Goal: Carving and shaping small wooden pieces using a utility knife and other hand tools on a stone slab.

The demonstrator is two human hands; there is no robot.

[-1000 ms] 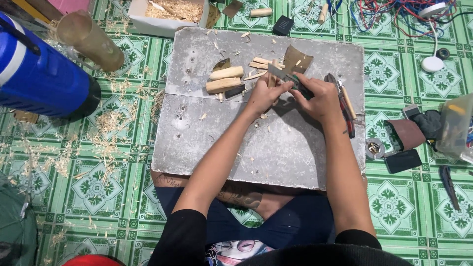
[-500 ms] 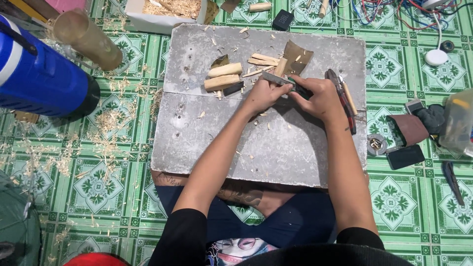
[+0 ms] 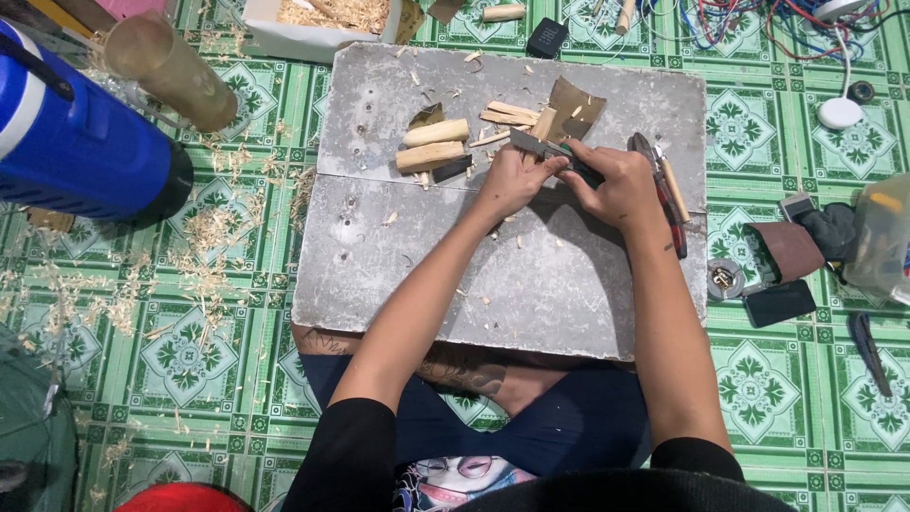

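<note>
My left hand [image 3: 512, 180] grips a small pale wooden piece [image 3: 544, 123] against the grey board [image 3: 427, 275] that lies across my lap. My right hand [image 3: 618, 185] is closed on a dark-handled knife [image 3: 533, 144], and its metal blade lies across the wood just above my left fingers. Both hands touch at the board's upper middle. Two rounded wooden blocks [image 3: 434, 144] and a few thin sticks [image 3: 507, 116] lie just left of them. Behind the wood stands a curled brown sheet [image 3: 580, 102].
Red-handled pliers [image 3: 666, 194] lie on the board right of my right hand. On the tiled floor are a blue cylinder [image 3: 76, 142], a brown jar [image 3: 171, 71], a white box of shavings [image 3: 322, 19], tangled wires [image 3: 758, 19], a clear container [image 3: 882, 237] and scattered shavings [image 3: 209, 237].
Both hands stay at the same spot on the board. The knife blade has shifted slightly along the wooden piece.
</note>
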